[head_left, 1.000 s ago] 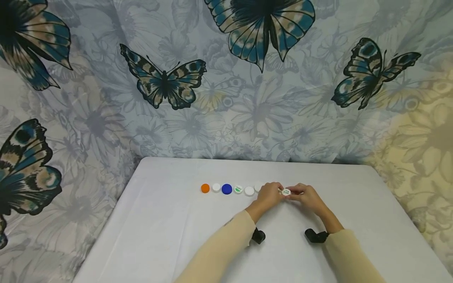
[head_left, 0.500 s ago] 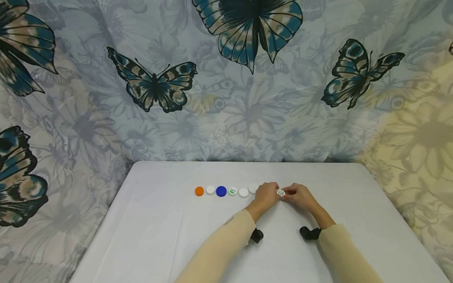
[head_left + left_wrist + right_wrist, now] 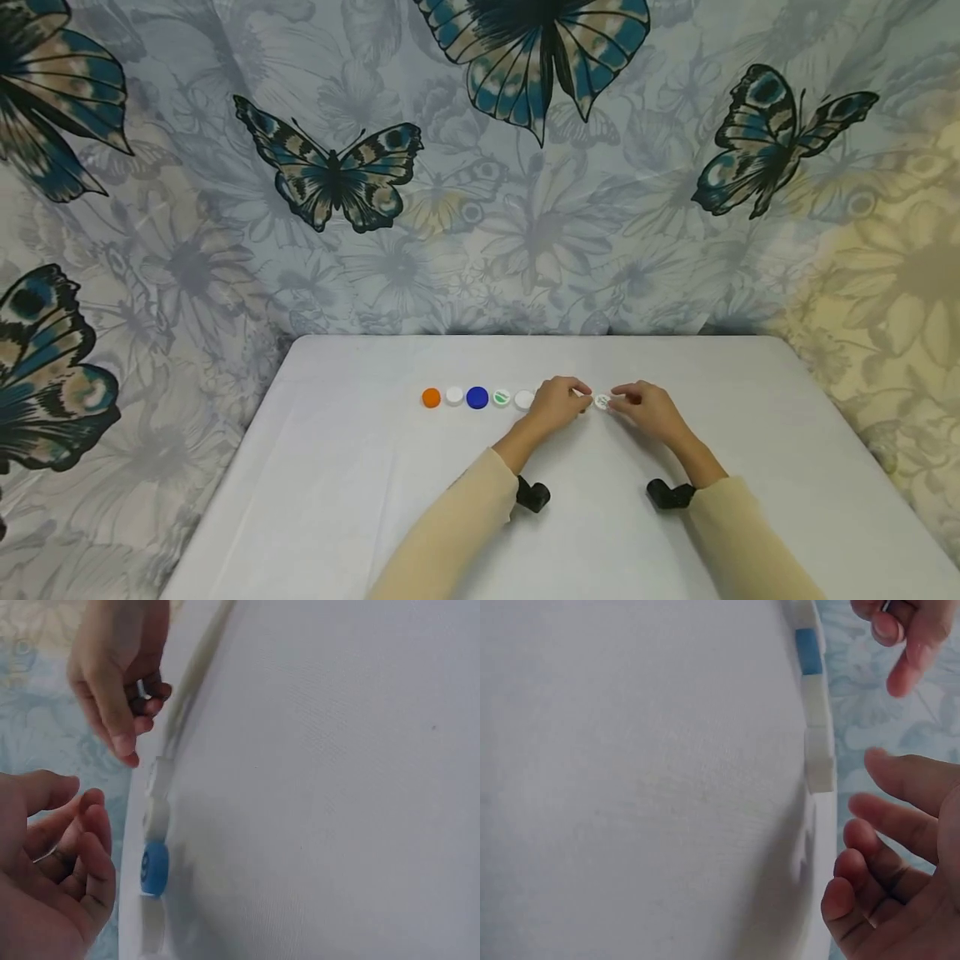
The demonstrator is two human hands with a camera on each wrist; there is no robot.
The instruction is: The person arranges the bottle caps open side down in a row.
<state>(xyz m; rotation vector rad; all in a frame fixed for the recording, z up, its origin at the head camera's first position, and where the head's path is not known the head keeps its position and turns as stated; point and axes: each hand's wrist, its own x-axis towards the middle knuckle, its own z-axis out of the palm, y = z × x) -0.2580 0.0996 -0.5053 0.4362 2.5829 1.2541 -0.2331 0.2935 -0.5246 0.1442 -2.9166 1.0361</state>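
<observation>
A row of bottle caps lies on the white table. In the head view an orange cap [image 3: 431, 397], a white cap [image 3: 454, 396], a dark blue cap [image 3: 477, 397], a white-and-green cap [image 3: 502, 398] and another white cap [image 3: 524, 400] run towards my left hand [image 3: 557, 407]. That hand hides the following stretch. A white cap with print [image 3: 602, 402] lies between it and my right hand [image 3: 651, 410]. Both hands have loosely bent fingers and hold nothing. The wrist views show a light blue cap [image 3: 154, 868] among white caps, with the right fingertips [image 3: 876, 759] apart from the end white cap [image 3: 820, 759].
The white table [image 3: 315, 475] has rounded far corners. Cloth with butterflies and flowers [image 3: 555, 242] hangs behind and beside it. Black devices [image 3: 670, 494] sit at both wrists below the sleeves.
The printed white cap, held between both hands earlier, now lies on the table at the row's right end. The hands have parted, the left moving left. The head view shifted slightly.
</observation>
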